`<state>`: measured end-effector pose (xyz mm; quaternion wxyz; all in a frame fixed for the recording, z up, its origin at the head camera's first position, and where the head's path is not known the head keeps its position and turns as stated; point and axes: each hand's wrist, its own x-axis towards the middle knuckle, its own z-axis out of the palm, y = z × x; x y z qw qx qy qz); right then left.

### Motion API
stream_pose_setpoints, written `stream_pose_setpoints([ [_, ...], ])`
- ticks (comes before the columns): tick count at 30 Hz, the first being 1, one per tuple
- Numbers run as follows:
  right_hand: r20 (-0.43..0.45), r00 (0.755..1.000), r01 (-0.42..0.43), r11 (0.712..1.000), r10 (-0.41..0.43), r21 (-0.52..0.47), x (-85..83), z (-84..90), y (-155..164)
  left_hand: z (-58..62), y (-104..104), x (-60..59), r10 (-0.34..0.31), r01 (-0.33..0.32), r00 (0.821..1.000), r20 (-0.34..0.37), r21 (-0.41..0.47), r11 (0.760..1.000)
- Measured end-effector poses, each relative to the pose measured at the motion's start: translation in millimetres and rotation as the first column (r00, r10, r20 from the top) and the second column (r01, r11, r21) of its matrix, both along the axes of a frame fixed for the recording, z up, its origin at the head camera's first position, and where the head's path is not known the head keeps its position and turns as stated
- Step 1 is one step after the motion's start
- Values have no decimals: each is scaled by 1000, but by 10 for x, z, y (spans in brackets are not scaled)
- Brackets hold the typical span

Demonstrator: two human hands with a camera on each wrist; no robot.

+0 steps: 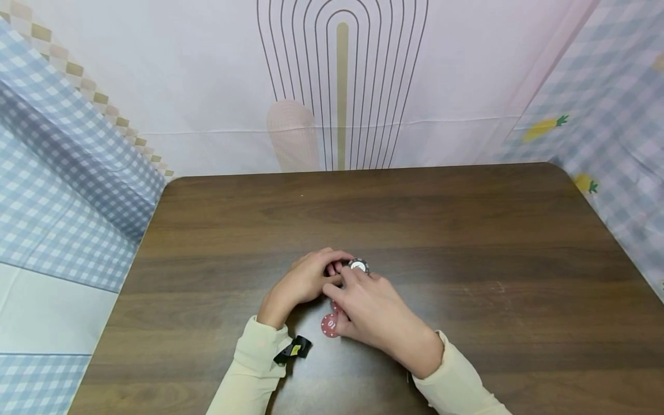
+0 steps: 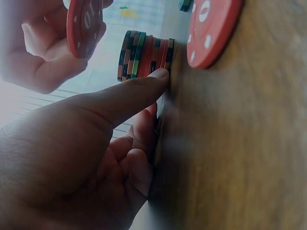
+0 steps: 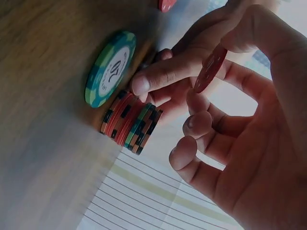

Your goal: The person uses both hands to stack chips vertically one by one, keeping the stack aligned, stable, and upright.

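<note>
A short stack of poker chips (image 1: pixel 358 266) stands on the table, its edges banded red, green, orange and black in both wrist views. My left hand (image 1: pixel 309 275) holds the stack at its side, the thumb (image 2: pixel 158 74) against the lower chips and the index finger reaching around the far side. Its other fingers are bent. With thumb and index finger, my right hand (image 1: pixel 381 311) pinches a red poker chip (image 3: pixel 211 69), raised beside the stack. The right hand's remaining fingers curl loosely toward the stack.
A red chip (image 1: pixel 329 325) lies on the table nearer the body. Close by the stack is a green chip (image 3: pixel 110 69) marked 20. The brown wooden table (image 1: pixel 467 230) ends at a patterned cloth backdrop (image 1: pixel 207 86). A black strap (image 1: pixel 294 349) sits at the left cuff.
</note>
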<state>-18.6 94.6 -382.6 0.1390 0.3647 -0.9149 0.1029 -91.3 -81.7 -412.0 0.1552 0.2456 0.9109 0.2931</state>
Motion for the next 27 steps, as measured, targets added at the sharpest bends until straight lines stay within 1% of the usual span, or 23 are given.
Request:
stream_pose_setpoints([
  [6, -9, 999, 33, 999, -33, -10, -41, 2, 50, -30, 6, -7, -12, 12, 999, -35, 2, 1000],
  [13, -64, 993, 97, 995, -98, -18, -121, -6, 112, 0, 12, -16, -14, 14, 1000, -25, 4, 1000],
  [20, -30, 982, 185, 983, -185, -9, -195, -36, 207, 2, 30, -31, -21, 21, 1000, -20, 15, 1000],
  [27, -25, 976, 219, 976, -218, 9, -251, -51, 281, -2, 17, -21, -16, 16, 1000, -14, -2, 1000],
])
